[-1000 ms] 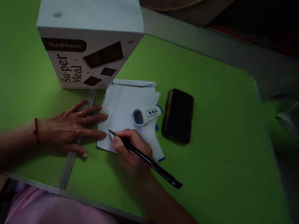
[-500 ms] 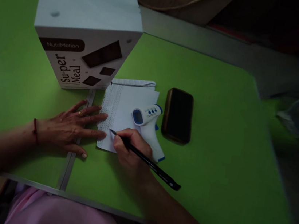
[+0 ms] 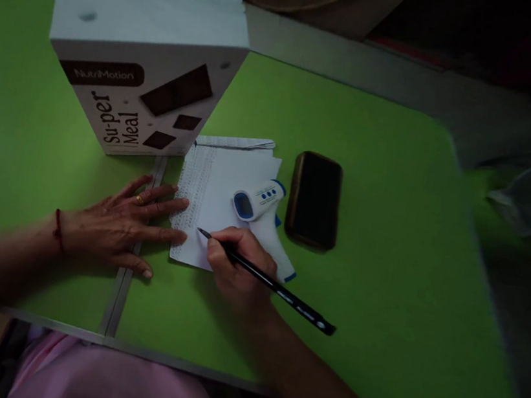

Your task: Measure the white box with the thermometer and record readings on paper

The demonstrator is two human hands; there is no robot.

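My left hand point(image 3: 120, 225) lies flat with fingers spread, its fingertips on the left edge of a white notepad point(image 3: 230, 167). Rows of small handwriting run down the left part of the page. A long black pen point(image 3: 294, 299) is pinched in my right hand point(image 3: 243, 271). Its tip is at the page, just right of the written rows; whether it touches the paper I cannot tell. Across the pad's right side lies a white and blue infrared thermometer point(image 3: 259, 201), its handle partly behind my right hand.
A dark phone-like device in a brown case point(image 3: 315, 199) lies right of the pad. Behind my left hand stands a tall white "Su-per Meal" box point(image 3: 147, 14). All rest on a green table point(image 3: 395, 255) with a metal seam point(image 3: 117, 303).
My right hand and the pen have shifted slightly right over the page, the pen's back end farthest. My left hand keeps its place on the pad. The whole view has moved a little.
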